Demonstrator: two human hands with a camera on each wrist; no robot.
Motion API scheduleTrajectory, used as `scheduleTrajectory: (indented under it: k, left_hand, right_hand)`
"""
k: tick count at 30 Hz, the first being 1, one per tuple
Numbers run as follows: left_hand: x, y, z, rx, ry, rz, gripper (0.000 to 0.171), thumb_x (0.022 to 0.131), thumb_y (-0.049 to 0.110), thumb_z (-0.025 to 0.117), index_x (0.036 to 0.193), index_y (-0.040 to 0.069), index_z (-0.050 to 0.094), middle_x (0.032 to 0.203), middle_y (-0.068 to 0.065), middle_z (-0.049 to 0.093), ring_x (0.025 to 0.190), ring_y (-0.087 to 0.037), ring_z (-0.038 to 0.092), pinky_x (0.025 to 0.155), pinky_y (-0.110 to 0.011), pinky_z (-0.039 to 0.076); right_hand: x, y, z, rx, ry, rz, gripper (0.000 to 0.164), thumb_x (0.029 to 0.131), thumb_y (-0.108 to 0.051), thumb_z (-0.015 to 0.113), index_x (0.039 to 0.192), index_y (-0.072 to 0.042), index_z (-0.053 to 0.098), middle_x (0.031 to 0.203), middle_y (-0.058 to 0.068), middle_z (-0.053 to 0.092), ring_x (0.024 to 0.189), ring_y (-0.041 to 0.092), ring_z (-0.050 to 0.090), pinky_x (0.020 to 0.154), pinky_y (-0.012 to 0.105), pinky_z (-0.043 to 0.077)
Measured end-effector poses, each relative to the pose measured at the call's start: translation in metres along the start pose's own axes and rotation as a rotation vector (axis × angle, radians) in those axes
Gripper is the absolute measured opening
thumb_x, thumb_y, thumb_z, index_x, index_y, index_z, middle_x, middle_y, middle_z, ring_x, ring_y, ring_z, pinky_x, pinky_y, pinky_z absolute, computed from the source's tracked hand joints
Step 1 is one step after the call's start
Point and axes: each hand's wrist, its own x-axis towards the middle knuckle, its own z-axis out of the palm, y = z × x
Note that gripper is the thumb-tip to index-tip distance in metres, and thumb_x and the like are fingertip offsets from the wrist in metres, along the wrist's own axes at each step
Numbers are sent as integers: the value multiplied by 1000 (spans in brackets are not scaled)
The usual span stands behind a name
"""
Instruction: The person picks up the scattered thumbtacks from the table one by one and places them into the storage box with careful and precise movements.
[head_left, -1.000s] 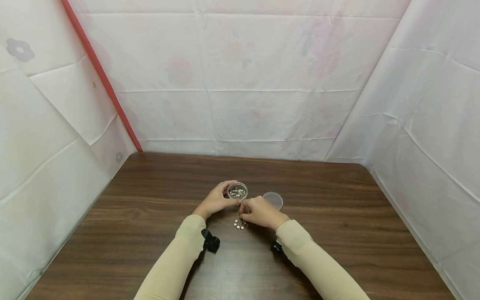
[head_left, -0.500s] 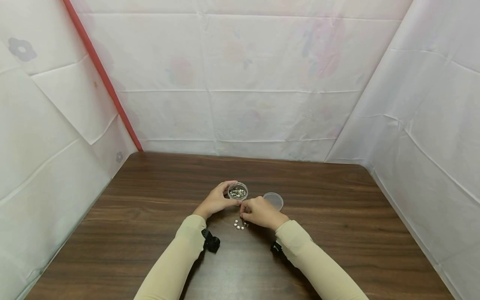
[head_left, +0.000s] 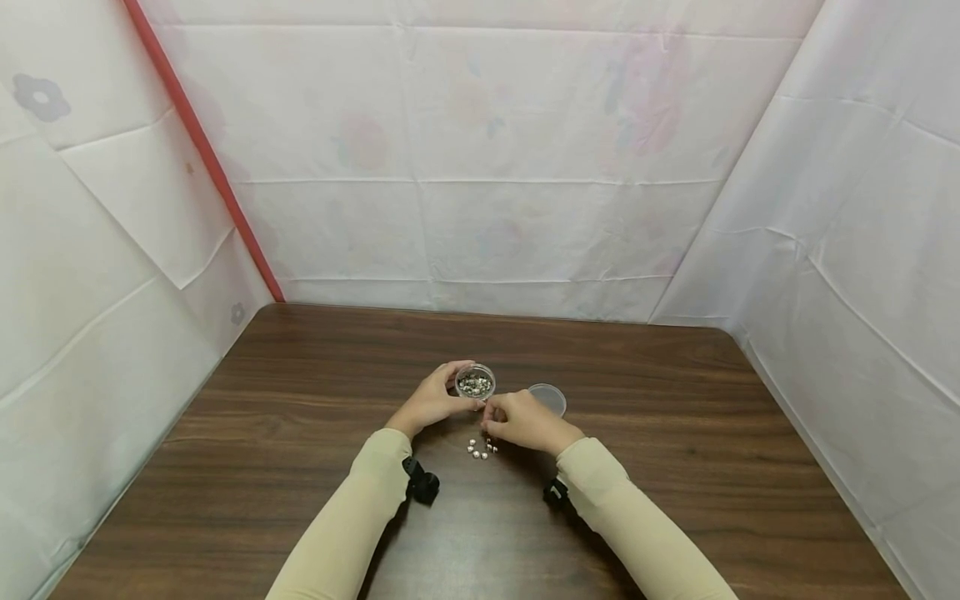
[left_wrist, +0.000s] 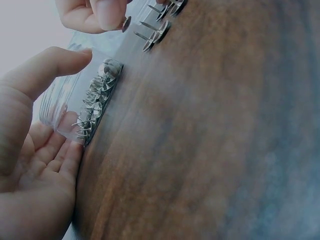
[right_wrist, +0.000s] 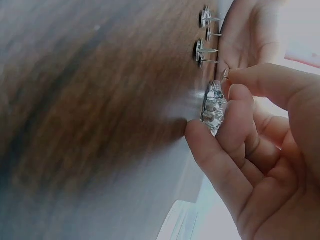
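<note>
My left hand [head_left: 433, 405] curls round a clear round tub [head_left: 476, 382] of silver thumbtacks, its thumb along the near side. The tub sits upright on the table, and the left wrist view shows the heaped tacks [left_wrist: 97, 102] through its wall. Just right of the tub, my right hand [head_left: 527, 422] pinches a single thumbtack [left_wrist: 126, 23] between thumb and finger. Another right fingertip [right_wrist: 196, 131] comes down at the tabletop. Below the hands several loose thumbtacks [head_left: 476, 455] lie in a small curved group, points up in the wrist views.
A clear round lid [head_left: 550, 398] lies right of the tub, partly hidden behind my right hand. Everything rests on a dark wood-grain table [head_left: 300, 467]. White patterned cloth [head_left: 480, 167] hangs at the back and both sides. Each wrist wears a black camera [head_left: 426, 487].
My right hand has shifted slightly to the right, and more of the loose thumbtacks below it shows. The left hand and the tub have stayed in place.
</note>
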Motion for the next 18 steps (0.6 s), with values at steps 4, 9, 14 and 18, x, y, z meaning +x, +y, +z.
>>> scheduleTrajectory:
  k: [4, 9, 14, 18]
  left_hand:
    - [0, 0, 0, 16, -2, -2, 75, 77, 23, 77, 140, 8, 40, 142, -15, 38, 124, -32, 40, 99, -51, 40]
    - [1, -2, 1, 21, -6, -3, 73, 78, 23, 76, 140, 8, 40, 142, -15, 37, 125, -33, 39, 99, -52, 40]
    - [1, -3, 1, 12, -3, 12, 73, 78, 22, 76, 140, 6, 40, 140, -19, 38, 122, -35, 41, 95, -52, 43]
    - [0, -1, 0, 19, -8, -15, 74, 78, 24, 76, 140, 7, 39, 140, -18, 38, 124, -34, 39, 96, -52, 42]
  right_hand:
    - [-1, 1, -1, 10, 0, 11, 8, 89, -22, 61, 84, -17, 65, 63, -8, 61, 51, 3, 51, 48, 20, 43]
    - [-1, 2, -2, 36, 65, 7, 7, 90, -21, 60, 85, -16, 62, 63, -6, 62, 49, 4, 51, 47, 21, 44]
    - [1, 4, -5, 53, 169, 11, 6, 91, -22, 59, 88, -18, 61, 65, -9, 60, 49, 3, 50, 45, 22, 44]
    - [4, 6, -8, 57, 242, -9, 4, 90, -20, 58, 87, -19, 61, 64, -10, 60, 48, 3, 48, 44, 22, 43]
